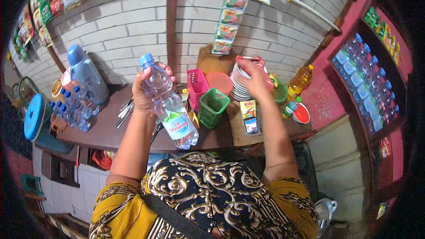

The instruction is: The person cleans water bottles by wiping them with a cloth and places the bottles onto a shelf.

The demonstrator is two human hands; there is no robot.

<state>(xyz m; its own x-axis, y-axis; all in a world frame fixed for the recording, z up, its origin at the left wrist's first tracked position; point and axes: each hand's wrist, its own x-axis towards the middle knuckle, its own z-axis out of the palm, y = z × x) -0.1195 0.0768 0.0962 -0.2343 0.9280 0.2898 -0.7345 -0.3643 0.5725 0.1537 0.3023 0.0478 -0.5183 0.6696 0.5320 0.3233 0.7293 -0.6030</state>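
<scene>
My left hand (144, 90) is wrapped around the upper part of a clear plastic water bottle (170, 106). The bottle tilts, its blue cap up and to the left, its "Le Minerale" label facing me. Over at the back right of the counter, my right hand (251, 79) is at a stack of white saucers (240, 89), with red-and-white items around the top. Its fingers are blurred and partly hidden, so what they grip does not show. Between the hands stand a green plastic basket (214, 106), a pink basket (197, 87) and an orange round container (220, 82).
Small water bottles (73, 110) and a blue-grey jug (87, 75) stand at left on the brown counter (108, 124). Sachets (231, 17) hang on the wall. To the right are an oil bottle (301, 79), a red bowl (301, 114) and shelved bottles (365, 84).
</scene>
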